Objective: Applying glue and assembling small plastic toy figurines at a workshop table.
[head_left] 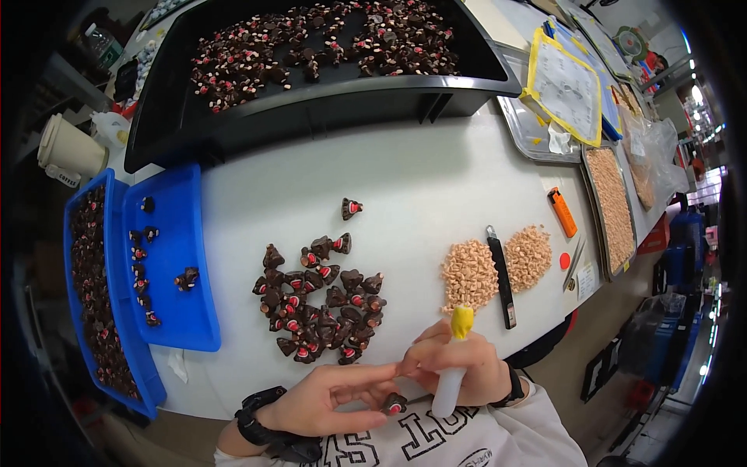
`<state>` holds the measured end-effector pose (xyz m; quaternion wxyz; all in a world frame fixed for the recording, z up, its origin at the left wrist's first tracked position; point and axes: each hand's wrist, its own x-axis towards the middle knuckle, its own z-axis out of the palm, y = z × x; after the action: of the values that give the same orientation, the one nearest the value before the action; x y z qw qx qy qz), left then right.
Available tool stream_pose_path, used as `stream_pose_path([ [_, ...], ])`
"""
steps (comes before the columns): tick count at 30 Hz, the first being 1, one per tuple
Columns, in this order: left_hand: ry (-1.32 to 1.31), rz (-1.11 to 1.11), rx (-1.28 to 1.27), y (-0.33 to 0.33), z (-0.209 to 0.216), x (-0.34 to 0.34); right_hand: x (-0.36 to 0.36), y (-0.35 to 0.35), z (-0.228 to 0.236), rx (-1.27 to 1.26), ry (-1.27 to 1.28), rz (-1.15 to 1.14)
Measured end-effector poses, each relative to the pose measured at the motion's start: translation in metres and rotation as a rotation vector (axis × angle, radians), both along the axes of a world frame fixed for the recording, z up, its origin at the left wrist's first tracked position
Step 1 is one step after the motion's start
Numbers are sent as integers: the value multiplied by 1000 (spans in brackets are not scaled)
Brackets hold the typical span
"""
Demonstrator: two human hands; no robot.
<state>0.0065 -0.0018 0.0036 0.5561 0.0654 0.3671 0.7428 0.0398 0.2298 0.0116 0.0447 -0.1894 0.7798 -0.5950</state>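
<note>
My left hand [334,397] is curled at the table's near edge and holds a small dark brown figurine [394,404] with a red and white patch. Close against its fingertips, my right hand [459,354] grips a whitish glue bottle [448,393] with a yellow tip pointing up. The right thumb and index finger are pinched together; anything tiny between them is too small to make out. Ahead of my left hand lies a loose group of similar figurines [323,319], with one figurine [351,208] apart beyond it. Two heaps of small beige pieces [469,274] [528,258] lie past my right hand.
A black utility knife [500,272] lies between the heaps. An orange utility knife [562,212], tweezers [574,265] and a tray of beige pieces [610,206] are at the right. Blue trays [208,272] with figurines stand left; a large black bin [311,128] of figurines spans the back.
</note>
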Motion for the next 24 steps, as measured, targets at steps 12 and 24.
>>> stream_pose_path([
  [12,1078,444,-342,19,6,0,10,-16,-7,-113,266,-223],
  [24,636,771,-155,2,-3,-5,12,-10,-18,203,192,195],
])
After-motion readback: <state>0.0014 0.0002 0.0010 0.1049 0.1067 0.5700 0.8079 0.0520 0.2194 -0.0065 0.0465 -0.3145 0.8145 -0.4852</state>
